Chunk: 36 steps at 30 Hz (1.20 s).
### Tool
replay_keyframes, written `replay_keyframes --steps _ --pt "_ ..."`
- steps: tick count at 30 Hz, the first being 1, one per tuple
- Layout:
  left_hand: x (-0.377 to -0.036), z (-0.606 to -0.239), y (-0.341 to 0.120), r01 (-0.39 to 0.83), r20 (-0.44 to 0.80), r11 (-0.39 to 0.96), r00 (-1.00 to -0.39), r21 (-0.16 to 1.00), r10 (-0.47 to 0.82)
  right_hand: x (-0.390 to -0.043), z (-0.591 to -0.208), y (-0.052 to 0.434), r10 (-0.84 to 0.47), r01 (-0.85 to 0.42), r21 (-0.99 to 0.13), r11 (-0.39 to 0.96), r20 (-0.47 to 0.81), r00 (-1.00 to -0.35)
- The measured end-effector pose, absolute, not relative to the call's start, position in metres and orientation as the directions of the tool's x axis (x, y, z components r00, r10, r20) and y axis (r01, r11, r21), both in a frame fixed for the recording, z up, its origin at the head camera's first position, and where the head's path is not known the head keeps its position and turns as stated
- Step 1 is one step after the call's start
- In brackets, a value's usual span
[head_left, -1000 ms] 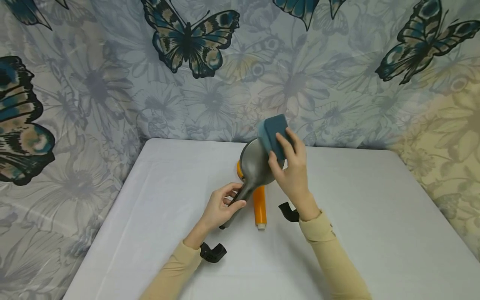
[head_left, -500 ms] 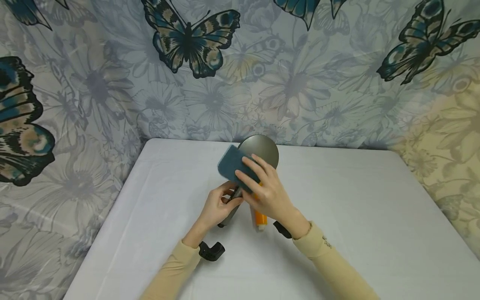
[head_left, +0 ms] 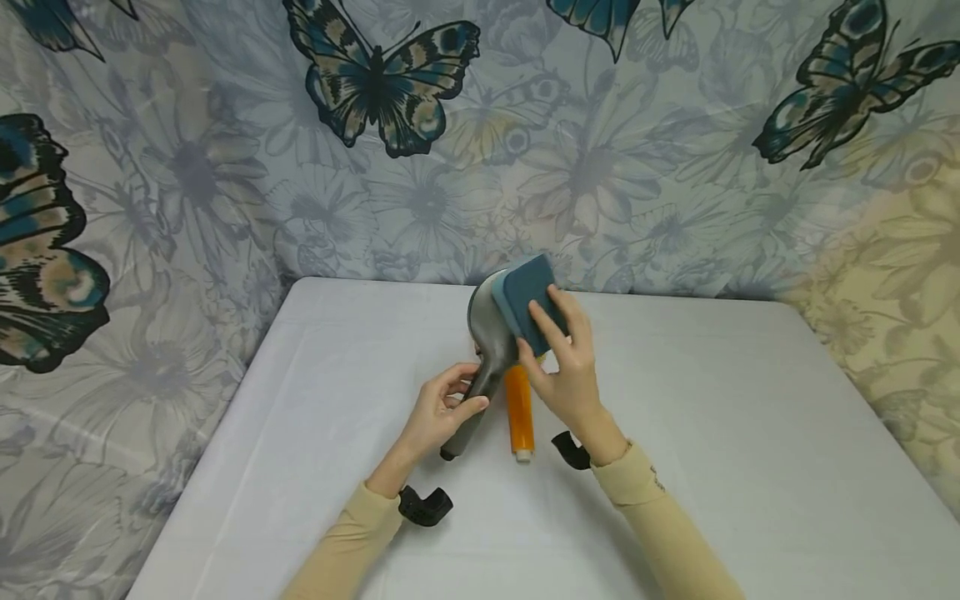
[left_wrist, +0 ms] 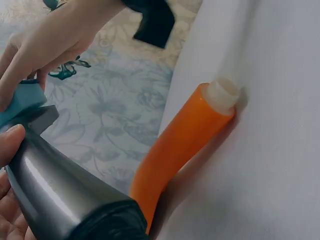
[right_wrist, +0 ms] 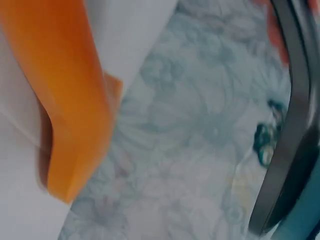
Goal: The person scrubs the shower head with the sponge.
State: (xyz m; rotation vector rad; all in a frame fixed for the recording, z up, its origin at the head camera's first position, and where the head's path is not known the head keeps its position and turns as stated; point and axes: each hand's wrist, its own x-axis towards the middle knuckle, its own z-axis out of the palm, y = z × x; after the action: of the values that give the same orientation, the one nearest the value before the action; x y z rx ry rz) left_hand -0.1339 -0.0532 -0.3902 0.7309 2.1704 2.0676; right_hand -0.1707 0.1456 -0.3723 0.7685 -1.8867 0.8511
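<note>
My left hand [head_left: 442, 410] grips the handle of a grey metal pan [head_left: 487, 333] and holds it tilted up over the white table [head_left: 750, 433]. The same grey handle [left_wrist: 55, 192] fills the lower left of the left wrist view. My right hand [head_left: 566, 367] presses a blue sponge [head_left: 528, 293] flat against the pan's round face, fingers straight on it. An orange utensil [head_left: 519, 412] with a white tip lies on the table just under the pan, seen also as an orange utensil [left_wrist: 175, 150] in the left wrist view. The right wrist view is blurred, showing the pan's rim [right_wrist: 290, 140].
A curtain with butterflies [head_left: 382, 75] hangs behind the table and down its left side. A black wrist mount [head_left: 423, 504] sits on my left sleeve and another black mount [head_left: 572, 450] on my right.
My right hand slid the sponge from the pan's upper right down to its lower left by the handle, then back up onto the round face. The left hand kept its hold.
</note>
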Motion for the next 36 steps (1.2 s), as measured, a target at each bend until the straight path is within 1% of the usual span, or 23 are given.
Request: replay_keyframes --steps 4,7,9,10,15,17,19,21,25,28,30,32,36 --pt "-0.141 -0.403 -0.054 0.292 0.290 -0.049 -0.886 0.955 0.363 -0.156 -0.382 0.135 -0.344 -0.840 -0.107 0.531 0.879 -0.329" --pt "-0.145 -0.411 -0.052 0.305 0.314 -0.084 -0.877 0.949 0.364 -0.154 -0.384 0.137 -0.396 -0.856 -0.079 0.512 0.862 -0.316" --pt "-0.147 -0.416 -0.051 0.309 0.326 -0.105 -0.873 0.945 0.362 -0.159 -0.379 0.142 -0.360 -0.851 -0.112 0.513 0.872 -0.331" --pt "-0.147 -0.416 -0.050 0.309 0.328 -0.112 -0.873 0.944 0.361 -0.163 -0.377 0.146 -0.323 -0.843 -0.146 0.518 0.879 -0.350" --pt "-0.146 -0.417 -0.049 0.285 0.319 -0.144 -0.876 0.948 0.363 -0.175 -0.358 0.159 -0.053 -0.749 -0.385 0.539 0.872 -0.486" --pt "-0.145 -0.417 -0.049 0.274 0.314 -0.158 -0.875 0.949 0.369 -0.176 -0.355 0.160 0.017 -0.725 -0.436 0.533 0.862 -0.506" --pt "-0.145 -0.416 -0.049 0.266 0.316 -0.178 -0.871 0.947 0.376 -0.175 -0.357 0.158 0.031 -0.725 -0.432 0.536 0.869 -0.495" --pt "-0.146 -0.416 -0.049 0.257 0.317 -0.201 -0.868 0.945 0.381 -0.172 -0.365 0.154 -0.020 -0.750 -0.377 0.544 0.887 -0.461" --pt "-0.148 -0.415 -0.050 0.238 0.321 -0.250 -0.867 0.939 0.382 -0.160 -0.381 0.142 -0.209 -0.824 -0.205 0.528 0.909 -0.361" --pt "-0.149 -0.414 -0.051 0.235 0.331 -0.276 -0.864 0.932 0.380 -0.154 -0.387 0.138 -0.319 -0.860 -0.120 0.496 0.896 -0.309" --pt "-0.149 -0.414 -0.050 0.232 0.333 -0.288 -0.863 0.929 0.380 -0.154 -0.386 0.139 -0.339 -0.867 -0.105 0.487 0.892 -0.298" --pt "-0.148 -0.414 -0.050 0.220 0.324 -0.292 -0.867 0.931 0.379 -0.158 -0.382 0.143 -0.306 -0.857 -0.129 0.498 0.899 -0.313" --pt "-0.146 -0.414 -0.050 0.179 0.290 -0.301 -0.878 0.937 0.380 -0.164 -0.369 0.152 -0.161 -0.813 -0.258 0.521 0.906 -0.391"
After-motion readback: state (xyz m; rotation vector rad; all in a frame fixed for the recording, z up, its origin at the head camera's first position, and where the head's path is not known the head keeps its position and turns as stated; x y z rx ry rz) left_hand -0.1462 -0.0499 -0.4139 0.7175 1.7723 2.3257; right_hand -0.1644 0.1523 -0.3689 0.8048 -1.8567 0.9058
